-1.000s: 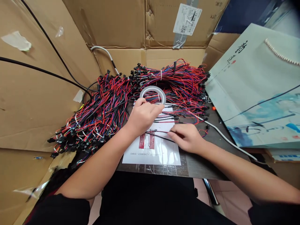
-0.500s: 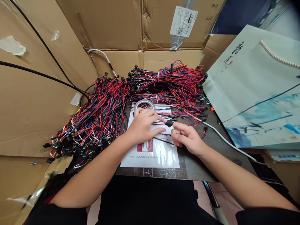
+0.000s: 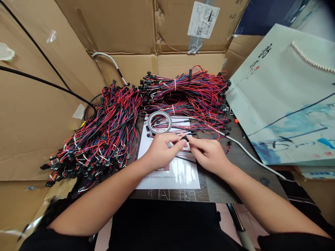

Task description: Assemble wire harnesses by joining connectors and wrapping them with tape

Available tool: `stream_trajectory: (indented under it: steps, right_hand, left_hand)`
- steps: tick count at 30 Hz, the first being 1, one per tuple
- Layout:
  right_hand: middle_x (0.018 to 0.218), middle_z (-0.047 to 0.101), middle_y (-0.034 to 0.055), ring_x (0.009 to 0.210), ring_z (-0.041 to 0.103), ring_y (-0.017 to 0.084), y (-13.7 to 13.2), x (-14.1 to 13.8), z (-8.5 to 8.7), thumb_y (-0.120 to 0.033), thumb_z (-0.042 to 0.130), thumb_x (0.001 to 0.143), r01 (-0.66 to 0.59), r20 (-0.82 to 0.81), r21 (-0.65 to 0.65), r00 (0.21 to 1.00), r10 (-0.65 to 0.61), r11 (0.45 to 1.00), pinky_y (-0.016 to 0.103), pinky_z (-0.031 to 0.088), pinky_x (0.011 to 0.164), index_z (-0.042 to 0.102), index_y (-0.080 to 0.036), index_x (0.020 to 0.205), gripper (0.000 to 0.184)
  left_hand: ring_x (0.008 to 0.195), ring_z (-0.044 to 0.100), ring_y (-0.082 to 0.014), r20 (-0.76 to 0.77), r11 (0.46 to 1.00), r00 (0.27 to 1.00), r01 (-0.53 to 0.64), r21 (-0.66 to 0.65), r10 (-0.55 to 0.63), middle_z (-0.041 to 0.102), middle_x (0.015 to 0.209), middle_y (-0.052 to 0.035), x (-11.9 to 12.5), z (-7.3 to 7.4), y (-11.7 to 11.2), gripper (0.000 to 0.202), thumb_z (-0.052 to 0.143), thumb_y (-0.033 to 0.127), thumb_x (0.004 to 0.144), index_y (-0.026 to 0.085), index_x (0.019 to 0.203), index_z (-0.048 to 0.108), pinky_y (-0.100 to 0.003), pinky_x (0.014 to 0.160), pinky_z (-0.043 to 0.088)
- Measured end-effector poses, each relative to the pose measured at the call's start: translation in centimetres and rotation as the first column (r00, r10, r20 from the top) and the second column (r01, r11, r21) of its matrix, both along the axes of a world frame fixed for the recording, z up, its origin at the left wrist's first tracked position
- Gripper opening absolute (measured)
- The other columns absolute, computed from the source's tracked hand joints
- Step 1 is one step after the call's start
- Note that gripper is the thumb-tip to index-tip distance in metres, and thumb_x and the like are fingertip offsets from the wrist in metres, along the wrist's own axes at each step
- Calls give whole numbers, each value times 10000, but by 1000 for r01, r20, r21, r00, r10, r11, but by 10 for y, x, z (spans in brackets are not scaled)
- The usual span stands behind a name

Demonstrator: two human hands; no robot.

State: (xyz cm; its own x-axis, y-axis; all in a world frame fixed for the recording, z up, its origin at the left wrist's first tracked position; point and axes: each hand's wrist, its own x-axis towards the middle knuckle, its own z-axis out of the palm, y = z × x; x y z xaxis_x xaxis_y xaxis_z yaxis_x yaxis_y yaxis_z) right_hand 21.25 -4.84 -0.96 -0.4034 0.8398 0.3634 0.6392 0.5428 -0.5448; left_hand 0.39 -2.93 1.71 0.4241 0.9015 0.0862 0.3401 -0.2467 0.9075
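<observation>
A small black wire connector (image 3: 185,138) was pinched between the left hand (image 3: 161,150) and right hand (image 3: 209,153), closed together over the white printed paper sheet (image 3: 180,174) on the dark bench (image 3: 230,181), with fine, steady fingerwork seemingly called for next.

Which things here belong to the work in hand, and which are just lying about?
In hand: left hand and right hand, both pinching a small black piece; tape roll on the white printed sheet beneath; probably the wire harness bundles.
Lying about: paper gift bag, cardboard boxes, white cable, shipping label.
</observation>
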Motion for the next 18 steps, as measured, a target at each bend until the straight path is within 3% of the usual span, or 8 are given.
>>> stream_trajectory:
  steps: [6, 9, 13, 15, 17, 18]
  right_hand:
    - [619, 577, -29, 546, 488, 93, 0, 3, 7, -225, 501, 935, 110, 323, 357, 917, -233, 927, 246, 272, 534, 608, -372, 1344, 448]
    - [614, 594, -23, 554, 518, 101, 4, 11, 9, -268, 526, 929, 154, 301, 336, 917, -261, 929, 243, 297, 535, 598, -335, 1364, 446]
    - [636, 648, 14, 525, 525, 128, 16, 33, 18, -384, 573, 920, 412, 33, 217, 903, -428, 885, 264, 382, 540, 653, -204, 1310, 436]
    - [791, 709, 56, 623, 587, 153, 17, 37, 23, -379, 547, 946, 337, -102, 114, 940, -326, 935, 294, 451, 604, 731, -207, 1161, 331]
    - [849, 705, 62, 702, 611, 163, 15, 32, 26, -374, 554, 951, 93, -163, 5, 982, -91, 996, 316, 485, 668, 737, -213, 1110, 291]
    - [865, 697, 59, 734, 615, 165, 13, 27, 27, -374, 582, 939, -28, -188, -33, 982, 21, 999, 320, 494, 691, 729, -216, 1113, 277]
  left_hand:
    - [666, 598, -102, -39, 988, 999, -18, 154, 25, 640, 727, 0, 5, 0, -2, 297, 540, 357, 940, 179, 787, 722, -223, 640, 445]
    - [654, 550, -103, -51, 959, 999, 10, 282, 5, 594, 647, 7, 4, 0, -3, 307, 543, 320, 934, 165, 702, 671, -245, 664, 415]
    - [621, 485, -103, -53, 915, 998, 55, 400, -37, 532, 583, 13, -2, 1, -5, 339, 517, 299, 947, 161, 647, 591, -276, 695, 395]
    - [672, 510, -115, -99, 894, 993, 99, 437, -61, 572, 638, -1, -4, 0, -3, 313, 495, 306, 962, 164, 710, 616, -297, 749, 399]
    - [737, 534, -129, -189, 865, 977, 174, 470, -94, 610, 709, -16, -4, -3, -1, 287, 482, 310, 969, 165, 771, 630, -321, 805, 394]
    - [766, 544, -134, -232, 851, 967, 212, 481, -109, 626, 745, -21, -4, -5, 0, 273, 478, 304, 970, 165, 796, 635, -331, 829, 389]
